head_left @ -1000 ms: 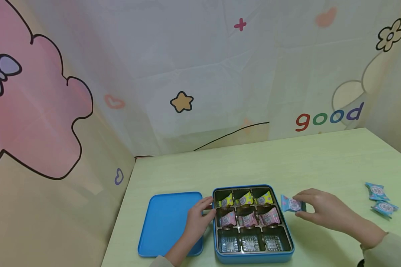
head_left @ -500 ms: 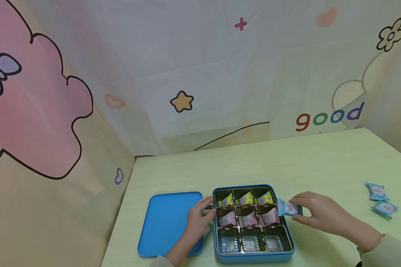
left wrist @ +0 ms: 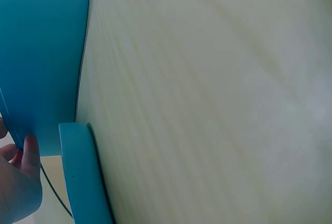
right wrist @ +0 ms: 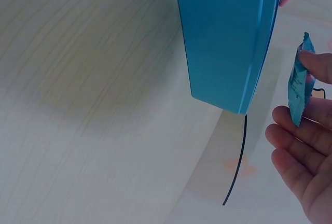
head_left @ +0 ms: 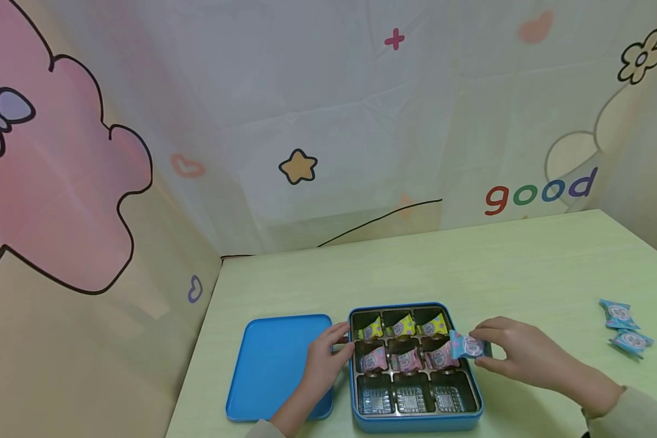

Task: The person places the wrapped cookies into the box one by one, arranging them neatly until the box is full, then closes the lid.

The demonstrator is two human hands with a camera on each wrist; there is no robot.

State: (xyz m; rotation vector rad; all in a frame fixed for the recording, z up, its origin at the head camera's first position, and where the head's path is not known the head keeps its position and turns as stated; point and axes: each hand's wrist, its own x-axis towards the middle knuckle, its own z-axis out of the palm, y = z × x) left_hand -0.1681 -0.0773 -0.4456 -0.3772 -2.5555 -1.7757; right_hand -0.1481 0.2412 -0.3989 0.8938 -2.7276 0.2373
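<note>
My right hand (head_left: 525, 351) pinches a blue wrapped candy (head_left: 469, 346) between thumb and fingers, above the right rim of a blue tin box (head_left: 416, 424). In the right wrist view the same candy (right wrist: 300, 86) hangs clear of the box wall. My left hand (head_left: 324, 359) rests its thumb and fingertips against the box's left side; its thumb (left wrist: 31, 154) shows in the left wrist view. Inside the box, yellow candies (head_left: 402, 326) fill the back row of compartments and pink candies (head_left: 406, 359) the middle row. The front compartments (head_left: 410, 395) hold nothing.
A blue lid (head_left: 276, 368) lies left of the box, partly behind my left forearm. Two more blue candies (head_left: 617, 314) lie at the right on the pale green table (head_left: 416, 267). A printed cloth (head_left: 328, 109) hangs behind and beside the table.
My right hand has carried the blue candy leftward, from beside the box to over its right rim. The left hand and the box have stayed in place.
</note>
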